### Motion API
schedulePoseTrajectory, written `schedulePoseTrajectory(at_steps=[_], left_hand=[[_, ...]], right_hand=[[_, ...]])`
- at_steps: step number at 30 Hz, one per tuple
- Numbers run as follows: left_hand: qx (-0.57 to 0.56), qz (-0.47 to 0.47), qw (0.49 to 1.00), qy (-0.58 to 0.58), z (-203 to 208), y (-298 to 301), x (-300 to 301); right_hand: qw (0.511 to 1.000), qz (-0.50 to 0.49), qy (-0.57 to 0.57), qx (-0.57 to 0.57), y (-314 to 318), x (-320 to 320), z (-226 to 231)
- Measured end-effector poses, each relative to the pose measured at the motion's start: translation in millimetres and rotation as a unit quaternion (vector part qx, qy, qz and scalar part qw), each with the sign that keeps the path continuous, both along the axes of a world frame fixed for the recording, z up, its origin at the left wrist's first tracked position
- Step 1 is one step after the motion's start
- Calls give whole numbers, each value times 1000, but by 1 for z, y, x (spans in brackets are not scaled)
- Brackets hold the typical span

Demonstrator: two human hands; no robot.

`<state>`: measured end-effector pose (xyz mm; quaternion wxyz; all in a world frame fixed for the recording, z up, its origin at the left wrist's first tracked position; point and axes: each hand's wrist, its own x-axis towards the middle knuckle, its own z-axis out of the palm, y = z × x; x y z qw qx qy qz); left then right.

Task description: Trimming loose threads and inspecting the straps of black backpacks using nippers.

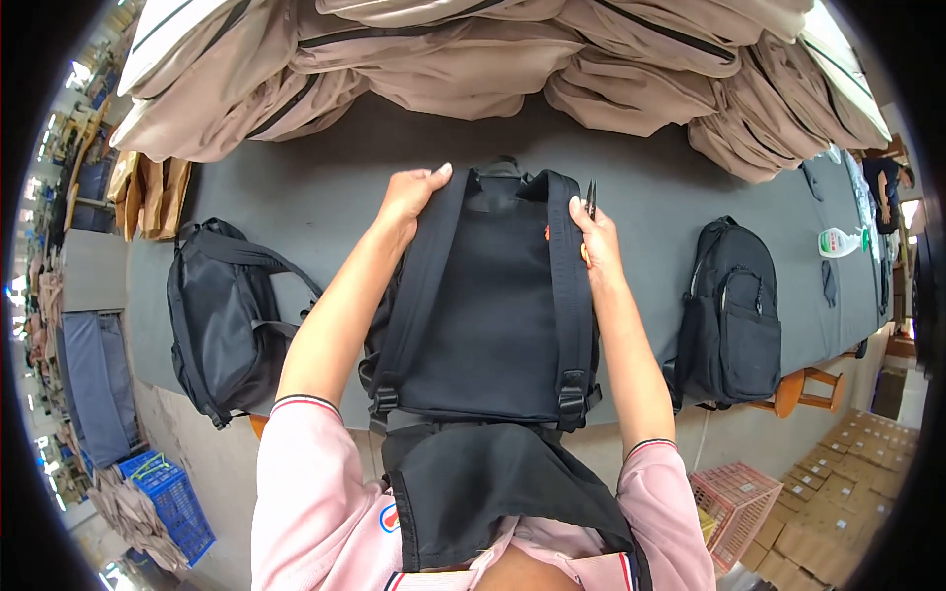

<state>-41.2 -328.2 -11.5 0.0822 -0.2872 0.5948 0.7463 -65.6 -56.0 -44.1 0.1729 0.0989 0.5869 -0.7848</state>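
Three backpacks in a row across the table (645, 187); bag pile (463, 79) behind them.
The middle backpack (483, 295) lies between the left hand (412, 200), at its upper left, and the right hand (599, 236), at its upper right; the left backpack (219, 315) and right backpack (751, 345) flank it. A bottle (838, 243) is on the table, beyond the right backpack and to its right. On the floor, a left crate (175, 497) and a right crate (737, 497); cartons (847, 492) lie right of the latter.

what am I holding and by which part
A black backpack: left hand at its upper left side by the left strap, right hand on the right strap. The right also holds dark-bladed snips, points up.
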Motion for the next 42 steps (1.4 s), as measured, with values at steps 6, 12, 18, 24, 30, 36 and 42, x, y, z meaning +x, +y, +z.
schedulePoseTrajectory(at_steps=[6, 12, 18, 24, 30, 36, 42], left_hand=[[-210, 3, 978, -11, -27, -9, -41], [-91, -132, 987, -11, -32, -8, -41], [-75, -127, 989, -21, -49, -24, -26], [65, -79, 994, 46, -25, -19, 1], [73, -66, 992, 78, -9, -20, 8], [51, -43, 994, 84, -34, -25, 7], [116, -5, 993, 5, -47, -33, 12]], right_hand=[[982, -27, 76, 171, -19, -21, 7], [970, -30, 128, 204, -15, -41, -21], [938, -28, 171, 301, -24, -42, -20], [947, -70, 236, 208, -30, -26, 10], [953, -68, 199, 219, -33, -18, 31], [802, -92, 394, 439, -32, -13, 30], [755, -22, 486, 440, -58, 23, 76]])
